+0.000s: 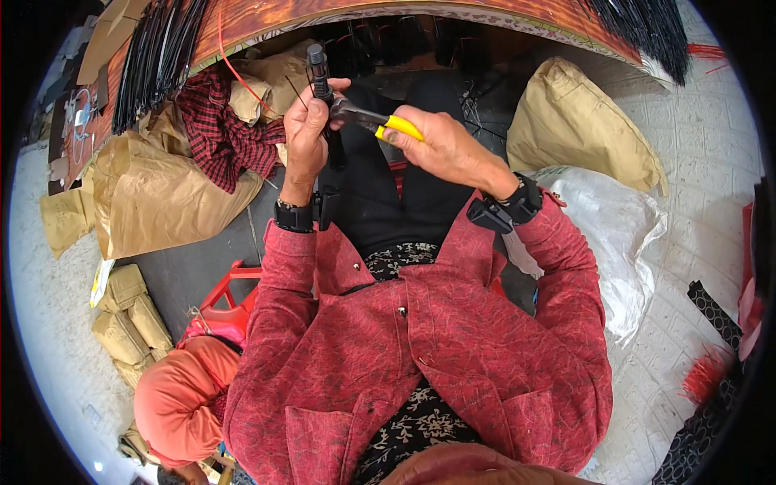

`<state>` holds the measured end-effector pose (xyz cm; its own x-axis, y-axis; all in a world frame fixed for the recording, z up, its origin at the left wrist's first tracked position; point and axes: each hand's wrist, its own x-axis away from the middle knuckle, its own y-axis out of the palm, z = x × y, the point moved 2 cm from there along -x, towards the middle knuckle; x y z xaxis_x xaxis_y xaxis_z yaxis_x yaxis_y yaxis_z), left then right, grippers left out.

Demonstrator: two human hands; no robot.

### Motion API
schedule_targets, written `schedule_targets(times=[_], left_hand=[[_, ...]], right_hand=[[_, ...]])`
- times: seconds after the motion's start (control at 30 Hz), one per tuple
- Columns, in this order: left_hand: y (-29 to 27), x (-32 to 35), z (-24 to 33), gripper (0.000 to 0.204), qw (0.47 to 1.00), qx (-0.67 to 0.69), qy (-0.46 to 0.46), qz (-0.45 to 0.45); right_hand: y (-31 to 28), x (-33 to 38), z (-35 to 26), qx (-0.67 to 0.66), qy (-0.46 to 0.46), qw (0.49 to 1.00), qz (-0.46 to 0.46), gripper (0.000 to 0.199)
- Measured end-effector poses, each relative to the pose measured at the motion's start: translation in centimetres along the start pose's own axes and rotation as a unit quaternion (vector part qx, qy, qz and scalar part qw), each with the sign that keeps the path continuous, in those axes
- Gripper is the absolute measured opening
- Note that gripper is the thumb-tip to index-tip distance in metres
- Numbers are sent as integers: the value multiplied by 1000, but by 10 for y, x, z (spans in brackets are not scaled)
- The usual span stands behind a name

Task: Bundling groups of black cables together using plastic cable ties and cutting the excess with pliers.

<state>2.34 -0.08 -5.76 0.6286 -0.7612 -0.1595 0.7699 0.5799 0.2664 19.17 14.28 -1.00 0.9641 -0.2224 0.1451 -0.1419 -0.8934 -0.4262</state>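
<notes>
Pliers (373,121) with yellow handles, clenched in right hand (440,145), bite the black rod (318,69) gripped by left hand (305,133).

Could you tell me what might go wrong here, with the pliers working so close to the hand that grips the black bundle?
1. The yellow-handled pliers in the right hand have their jaws right beside the left hand's fingers, so a slip could pinch them.
2. The left hand holds the black bundle unsupported in the air; it might twist or slide under the pliers' pull.
3. A thin strand sticks out by the bundle and could flick towards the face.
</notes>
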Motion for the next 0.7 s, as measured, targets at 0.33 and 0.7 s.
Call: schedule_targets(times=[0.33,0.7], left_hand=[[6,5,-4,57,999,-16,6,-31],[18,-6,2,60,994,-2,-22,-106]], right_hand=[[-29,9,-14,135,-23,991,11,28],[-38,20,-21,213,-37,976,29,27]])
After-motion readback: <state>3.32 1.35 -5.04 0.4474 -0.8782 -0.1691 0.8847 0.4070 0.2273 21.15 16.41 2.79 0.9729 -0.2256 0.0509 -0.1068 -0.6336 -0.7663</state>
